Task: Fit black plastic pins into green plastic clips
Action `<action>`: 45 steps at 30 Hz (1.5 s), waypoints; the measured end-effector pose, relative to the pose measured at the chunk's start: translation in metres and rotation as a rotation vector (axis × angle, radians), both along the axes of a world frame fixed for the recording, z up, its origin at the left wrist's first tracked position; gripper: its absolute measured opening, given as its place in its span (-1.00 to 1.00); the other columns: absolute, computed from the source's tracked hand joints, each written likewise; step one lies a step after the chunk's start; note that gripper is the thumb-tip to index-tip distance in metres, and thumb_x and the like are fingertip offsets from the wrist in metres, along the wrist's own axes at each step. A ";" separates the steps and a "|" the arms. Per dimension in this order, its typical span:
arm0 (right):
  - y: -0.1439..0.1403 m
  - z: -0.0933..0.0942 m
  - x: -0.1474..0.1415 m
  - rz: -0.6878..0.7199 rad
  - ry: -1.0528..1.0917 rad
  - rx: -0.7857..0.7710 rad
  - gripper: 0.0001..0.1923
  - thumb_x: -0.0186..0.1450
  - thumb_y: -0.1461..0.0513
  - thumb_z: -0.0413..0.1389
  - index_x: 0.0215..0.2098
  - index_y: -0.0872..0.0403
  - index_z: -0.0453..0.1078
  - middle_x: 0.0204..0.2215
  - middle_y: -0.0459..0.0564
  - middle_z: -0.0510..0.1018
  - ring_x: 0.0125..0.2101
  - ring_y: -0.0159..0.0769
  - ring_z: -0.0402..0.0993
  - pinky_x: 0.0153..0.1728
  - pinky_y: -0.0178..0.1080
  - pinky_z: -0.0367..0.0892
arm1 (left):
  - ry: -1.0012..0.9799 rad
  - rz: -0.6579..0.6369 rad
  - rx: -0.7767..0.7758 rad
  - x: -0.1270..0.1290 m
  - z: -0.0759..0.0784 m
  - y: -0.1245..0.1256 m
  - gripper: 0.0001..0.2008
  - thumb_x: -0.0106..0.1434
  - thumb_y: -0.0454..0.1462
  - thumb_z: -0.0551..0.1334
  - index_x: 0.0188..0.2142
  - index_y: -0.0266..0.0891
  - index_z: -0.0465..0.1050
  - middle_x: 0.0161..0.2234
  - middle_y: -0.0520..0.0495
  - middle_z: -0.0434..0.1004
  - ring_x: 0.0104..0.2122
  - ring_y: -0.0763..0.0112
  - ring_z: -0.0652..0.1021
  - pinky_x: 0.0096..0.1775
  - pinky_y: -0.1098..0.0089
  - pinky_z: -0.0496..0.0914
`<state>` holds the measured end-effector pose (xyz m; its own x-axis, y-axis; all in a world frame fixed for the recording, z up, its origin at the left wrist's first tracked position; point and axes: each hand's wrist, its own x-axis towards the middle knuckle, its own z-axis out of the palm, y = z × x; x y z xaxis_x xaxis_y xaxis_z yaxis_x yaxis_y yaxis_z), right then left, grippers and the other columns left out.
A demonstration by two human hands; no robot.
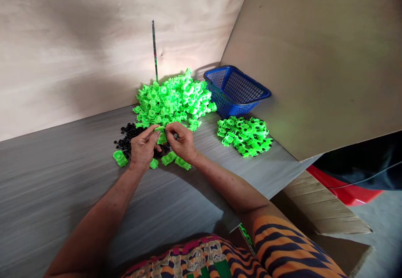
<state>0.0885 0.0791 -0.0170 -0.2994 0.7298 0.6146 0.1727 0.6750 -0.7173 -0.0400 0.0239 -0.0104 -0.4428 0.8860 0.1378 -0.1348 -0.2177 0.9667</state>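
Observation:
My left hand (143, 147) is closed on a bright green plastic toy car body (161, 136), held up above the table. Against the right side of this body, the fingers of my right hand (182, 143) are pinched together. What they grip is too small and hidden to make out. Below and behind my hands spreads a heap of small black wheels (127, 137), partly covered by them. Loose green car bodies lie close by, one (119, 158) left of my left hand and several under my wrists.
A large pile of green car bodies (172, 98) stands against the wooden back board (78, 60). Right of it is a blue plastic basket (232, 109), with green cars bearing black wheels (245, 135) heaped before it. A thin upright rod (154, 47) rises behind the pile. Cardboard (326, 202) stands beyond the table's right edge.

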 end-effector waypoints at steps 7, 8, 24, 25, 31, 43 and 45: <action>-0.002 0.001 -0.003 0.059 0.040 -0.018 -0.83 0.36 0.22 0.00 -0.42 0.02 0.26 -0.45 -0.10 0.36 -0.39 -0.36 0.31 -0.32 -0.30 0.28 | -0.065 -0.022 -0.012 -0.002 -0.001 0.002 -0.57 -0.03 -0.02 0.52 -0.23 -0.24 0.70 -0.60 0.12 0.46 -0.68 0.58 0.39 -0.64 0.51 0.34; -0.001 0.001 -0.003 0.065 0.048 -0.034 -0.84 0.35 0.22 0.01 -0.41 0.02 0.26 -0.46 -0.11 0.35 -0.40 -0.37 0.31 -0.34 -0.30 0.27 | -0.084 -0.039 -0.021 -0.003 -0.002 0.002 -0.54 -0.05 -0.01 0.52 -0.22 -0.25 0.69 -0.58 0.11 0.49 -0.67 0.56 0.42 -0.63 0.50 0.36; 0.013 0.009 0.046 -0.044 -0.159 -0.180 -0.93 0.27 0.26 0.09 -0.36 0.07 0.41 -0.47 -0.12 0.47 -0.44 -0.40 0.33 -0.40 -0.34 0.21 | -0.226 -0.305 -0.179 0.003 -0.006 -0.002 -0.37 -0.03 -0.19 0.53 0.05 -0.28 0.53 -0.44 -0.02 0.62 -0.49 0.29 0.66 -0.56 0.47 0.45; 0.018 0.010 0.053 -0.060 -0.273 -0.184 -0.93 0.23 0.31 0.10 -0.39 0.07 0.42 -0.50 -0.14 0.46 -0.46 -0.40 0.31 -0.41 -0.34 0.18 | -0.229 -0.277 -0.179 0.000 -0.007 0.000 -0.36 -0.03 -0.21 0.53 0.06 -0.27 0.52 -0.45 0.00 0.60 -0.49 0.29 0.66 -0.55 0.46 0.46; 0.032 -0.007 0.062 0.003 -0.799 -0.255 -0.84 0.15 0.41 0.12 -0.45 0.07 0.49 -0.56 -0.12 0.48 -0.47 -0.36 0.32 -0.41 -0.32 0.11 | -0.224 -0.181 -0.149 -0.009 -0.011 0.006 -0.40 -0.01 -0.22 0.52 0.04 -0.28 0.53 -0.50 0.06 0.56 -0.48 0.29 0.67 -0.47 0.40 0.55; 0.023 -0.024 0.035 -0.182 -1.011 -0.250 -0.68 0.38 0.36 -0.03 -0.03 0.11 0.51 -0.06 0.17 0.58 -0.11 -0.16 0.50 -0.14 -0.24 0.32 | -0.227 -0.162 -0.149 -0.008 -0.020 0.010 -0.40 0.01 -0.19 0.49 0.06 -0.27 0.53 -0.43 0.01 0.62 -0.42 0.27 0.68 -0.28 0.19 0.64; 0.022 -0.023 0.035 -0.183 -1.016 -0.238 -0.67 0.38 0.36 -0.04 -0.02 0.10 0.50 -0.04 0.17 0.58 -0.09 -0.15 0.51 -0.14 -0.24 0.33 | -0.230 -0.169 -0.151 -0.008 -0.020 0.011 -0.42 0.01 -0.18 0.49 0.04 -0.27 0.54 -0.43 0.01 0.62 -0.42 0.27 0.68 -0.27 0.19 0.64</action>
